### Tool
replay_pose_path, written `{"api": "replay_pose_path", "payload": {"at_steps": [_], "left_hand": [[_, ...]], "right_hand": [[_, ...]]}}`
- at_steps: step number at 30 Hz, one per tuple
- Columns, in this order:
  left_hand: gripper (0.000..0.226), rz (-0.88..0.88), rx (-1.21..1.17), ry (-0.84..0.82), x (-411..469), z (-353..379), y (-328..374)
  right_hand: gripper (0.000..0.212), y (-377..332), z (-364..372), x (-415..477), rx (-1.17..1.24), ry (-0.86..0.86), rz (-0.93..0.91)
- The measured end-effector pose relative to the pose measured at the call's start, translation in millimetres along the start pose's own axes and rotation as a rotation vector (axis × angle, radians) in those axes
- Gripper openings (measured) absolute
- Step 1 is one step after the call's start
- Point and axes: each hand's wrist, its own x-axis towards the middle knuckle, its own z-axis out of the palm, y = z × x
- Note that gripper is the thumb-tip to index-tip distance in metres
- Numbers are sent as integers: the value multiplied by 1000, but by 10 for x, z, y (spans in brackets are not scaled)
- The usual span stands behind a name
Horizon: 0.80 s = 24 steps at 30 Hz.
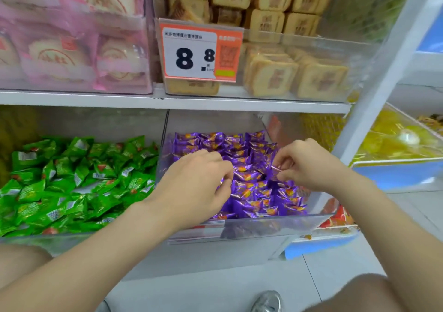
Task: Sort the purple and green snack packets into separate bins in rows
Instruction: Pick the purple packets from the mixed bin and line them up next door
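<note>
The purple packets (254,191) are seen lying in rough rows inside a clear bin (263,226) on the right of the lower shelf level, filling it from the near wall to the far one. Both hands are held low inside this bin. The left hand (196,184) is placed over the left part of the pile, its fingers (226,167) curled and pinching the edge of one of the purple packets. The right hand (306,165) is placed over the right part, and another of the purple packets is pinched between its thumb and fingers (279,159). The two hands are kept near each other but apart.

Just to the left, in a second clear bin (48,241), the green packets (72,184) are heaped loosely.

Above both bins a white shelf (191,103) is fixed. On it, pink-wrapped cakes (72,55) are stacked at the left and square biscuits (299,76) at the right, with a price tag (199,52) marked 8.8 clipped in front. Yellow sweets (395,139) are held in a bin at the far right. A grey shoe (268,301) is seen on the floor (335,263) at the near edge.
</note>
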Motion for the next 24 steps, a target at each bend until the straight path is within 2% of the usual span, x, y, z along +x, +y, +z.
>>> {"api": "replay_pose_path", "payload": {"at_steps": [3, 6, 10, 14, 24], "left_hand": [[14, -29, 6, -17, 12, 22, -4], [14, -57, 7, -29, 20, 21, -1], [13, -74, 12, -42, 21, 6, 25], [12, -92, -2, -64, 9, -8, 32], [15, -129, 20, -102, -15, -49, 2]], "right_hand": [[21, 67, 167, 45, -28, 2, -34], [23, 101, 262, 98, -97, 70, -26], [21, 115, 309, 172, -71, 145, -27], [17, 69, 365, 207, -35, 43, -74], [20, 136, 277, 239, -100, 38, -158]]}}
